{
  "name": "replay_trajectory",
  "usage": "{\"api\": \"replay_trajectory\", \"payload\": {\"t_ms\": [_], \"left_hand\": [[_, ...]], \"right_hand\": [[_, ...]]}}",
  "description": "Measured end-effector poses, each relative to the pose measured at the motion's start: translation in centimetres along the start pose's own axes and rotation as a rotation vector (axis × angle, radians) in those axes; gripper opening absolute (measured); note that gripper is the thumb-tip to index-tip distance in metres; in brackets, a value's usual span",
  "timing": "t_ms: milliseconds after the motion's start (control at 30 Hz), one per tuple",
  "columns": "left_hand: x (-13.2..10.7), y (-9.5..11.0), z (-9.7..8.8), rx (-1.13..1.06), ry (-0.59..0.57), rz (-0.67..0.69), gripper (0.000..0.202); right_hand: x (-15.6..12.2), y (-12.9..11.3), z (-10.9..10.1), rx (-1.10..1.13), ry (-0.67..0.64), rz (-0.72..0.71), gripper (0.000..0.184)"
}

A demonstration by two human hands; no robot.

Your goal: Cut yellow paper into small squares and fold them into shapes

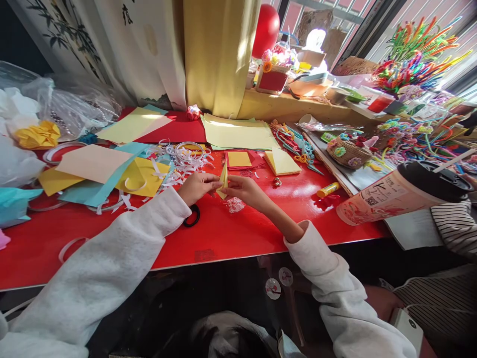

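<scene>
A narrow piece of folded yellow paper point(223, 176) stands upright between my two hands, a little above the red tabletop. My left hand point(199, 187) pinches its left side near the base. From the right, my right hand point(246, 190) grips the lower part between thumb and fingers. Just behind them lie a yellow square point(239, 159) on red paper and a stack of pale yellow squares point(285, 162). Black-handled scissors point(192, 217) rest below my left hand, mostly hidden by the sleeve.
Coloured sheets point(99, 161), tape rolls and white paper shreds point(190, 161) lie to the left. At the right are a yellow glue stick point(328, 190), a large drink cup point(395, 194) and a flower-trimmed basket point(348, 151). A person in striped sleeves point(456, 226) sits at the right edge.
</scene>
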State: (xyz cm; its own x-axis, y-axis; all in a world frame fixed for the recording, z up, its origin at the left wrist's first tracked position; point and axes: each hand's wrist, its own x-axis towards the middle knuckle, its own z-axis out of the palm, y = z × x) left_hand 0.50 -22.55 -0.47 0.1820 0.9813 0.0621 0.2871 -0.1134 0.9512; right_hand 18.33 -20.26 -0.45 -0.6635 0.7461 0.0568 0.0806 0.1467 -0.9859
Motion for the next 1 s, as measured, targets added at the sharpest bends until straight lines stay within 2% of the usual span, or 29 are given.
{"api": "replay_trajectory", "payload": {"t_ms": [333, 500, 700, 867, 1000], "left_hand": [[0.2, -0.6, 0.1, 0.025, -0.017, 0.021, 0.038], [0.2, -0.3, -0.4, 0.077, 0.046, 0.017, 0.038], [0.2, 0.0, -0.4, -0.075, 0.049, -0.020, 0.042], [0.2, -0.2, -0.2, -0.138, -0.007, -0.021, 0.038], [0.1, 0.1, -0.1, -0.126, 0.011, -0.052, 0.035]], "right_hand": [[-0.1, -0.6, 0.1, 0.084, 0.017, 0.037, 0.029], [-0.2, -0.6, 0.0, 0.153, -0.048, 0.093, 0.040], [0.1, 0.3, 0.2, 0.034, 0.090, -0.006, 0.037], [0.0, 0.1, 0.1, 0.010, 0.028, -0.043, 0.037], [-0.3, -0.5, 0.2, 0.045, 0.027, -0.018, 0.033]]}}
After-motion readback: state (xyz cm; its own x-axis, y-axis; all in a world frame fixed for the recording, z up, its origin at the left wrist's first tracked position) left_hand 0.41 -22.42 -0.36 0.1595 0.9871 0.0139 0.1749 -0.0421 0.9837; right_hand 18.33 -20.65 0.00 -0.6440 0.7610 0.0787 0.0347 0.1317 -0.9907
